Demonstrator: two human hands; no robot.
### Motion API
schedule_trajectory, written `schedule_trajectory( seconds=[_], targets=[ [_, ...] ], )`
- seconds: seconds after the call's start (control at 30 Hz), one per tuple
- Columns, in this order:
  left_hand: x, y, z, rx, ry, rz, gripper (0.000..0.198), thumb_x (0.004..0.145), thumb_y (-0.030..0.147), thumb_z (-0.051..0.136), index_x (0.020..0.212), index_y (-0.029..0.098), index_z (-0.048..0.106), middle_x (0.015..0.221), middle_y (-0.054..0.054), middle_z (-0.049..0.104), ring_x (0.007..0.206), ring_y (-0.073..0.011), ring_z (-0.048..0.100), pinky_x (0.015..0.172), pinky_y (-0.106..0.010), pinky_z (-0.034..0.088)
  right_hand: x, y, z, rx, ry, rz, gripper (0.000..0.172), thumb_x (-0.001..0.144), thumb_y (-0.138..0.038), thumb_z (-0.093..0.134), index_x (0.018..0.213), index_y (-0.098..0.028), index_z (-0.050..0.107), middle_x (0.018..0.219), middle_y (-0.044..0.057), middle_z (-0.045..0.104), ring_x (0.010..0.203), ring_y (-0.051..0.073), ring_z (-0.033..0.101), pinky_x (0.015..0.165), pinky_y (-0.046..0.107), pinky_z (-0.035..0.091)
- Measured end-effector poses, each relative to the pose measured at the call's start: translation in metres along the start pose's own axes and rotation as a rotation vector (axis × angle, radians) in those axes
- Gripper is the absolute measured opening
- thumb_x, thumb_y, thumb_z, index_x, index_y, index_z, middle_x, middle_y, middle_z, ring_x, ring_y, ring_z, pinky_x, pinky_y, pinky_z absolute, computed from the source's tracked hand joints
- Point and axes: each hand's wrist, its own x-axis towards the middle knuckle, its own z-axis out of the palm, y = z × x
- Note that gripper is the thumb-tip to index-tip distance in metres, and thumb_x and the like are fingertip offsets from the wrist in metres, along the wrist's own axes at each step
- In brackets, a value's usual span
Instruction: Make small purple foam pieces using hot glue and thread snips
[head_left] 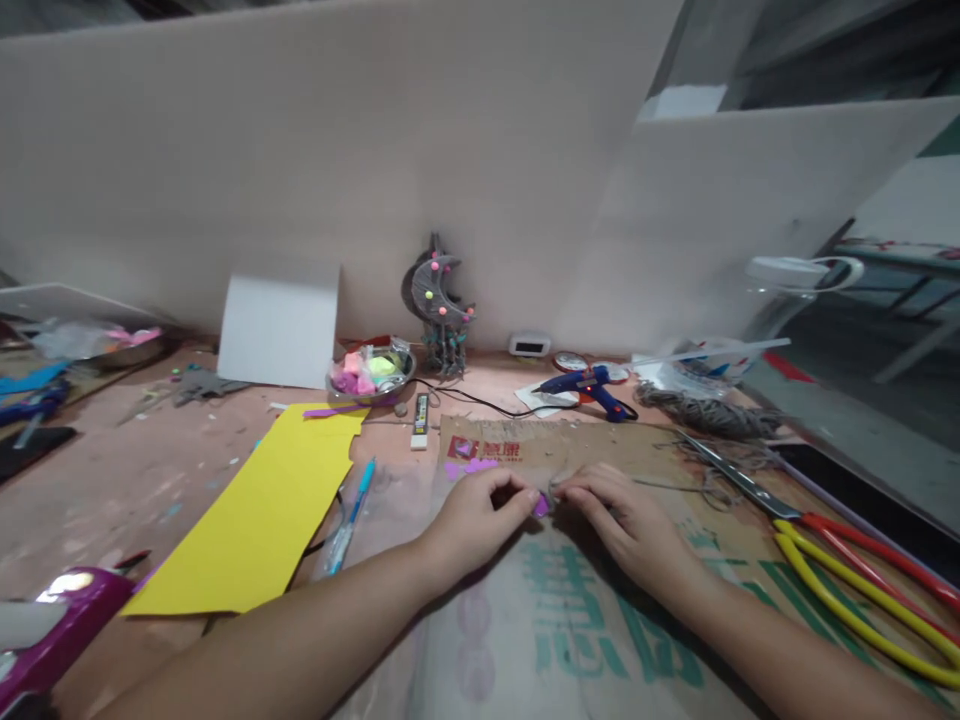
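Note:
My left hand (480, 520) is closed in a pinch on a small purple piece (541, 504) above the cardboard (487, 570). Facing it, my right hand (619, 510) pinches a thin grey strand of yarn (553, 490) close to that piece. The yarn trails off rightward toward a loose tangle (720, 490). Beyond my left hand, several flat purple cutouts (471, 467) lie on the cardboard near its red print. My fingertips partly hide the purple piece, so its full shape does not show.
Large scissors (795, 520) and a dark phone (877, 500) lie right. A blue glue gun (589, 385) and grey yarn bundle (712, 412) sit behind. Yellow paper (262, 510), a pen (352, 515) and a metal bowl (409, 372) are left; a moon ornament (439, 295) stands at the back.

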Motion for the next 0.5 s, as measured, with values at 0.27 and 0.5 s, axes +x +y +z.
schedule_trajectory(
  seconds=[0.27,0.5],
  targets=[
    [-0.0021,0.0035,-0.0025,0.094,0.01,0.024,0.018,0.081,0.028,0.051,0.077,0.015,0.063,0.075,-0.001,0.064,0.073,-0.0134,0.057,0.068,-0.022,0.043,0.0011,-0.0012,0.0073,0.144,-0.095,0.077,0.018,0.085,-0.03,0.053,0.076,-0.02,0.064,0.075,0.003,0.063,0.075,0.017,0.057,0.07,0.029,0.044],
    [-0.0016,0.0024,-0.0011,0.095,-0.003,0.045,0.019,0.081,0.028,0.051,0.076,0.015,0.063,0.075,-0.001,0.065,0.073,-0.0139,0.058,0.069,-0.024,0.043,0.0007,-0.0034,0.0072,0.148,-0.106,0.141,0.025,0.088,-0.033,0.048,0.072,-0.019,0.063,0.073,0.003,0.062,0.072,0.016,0.057,0.069,0.027,0.044]
  ],
)
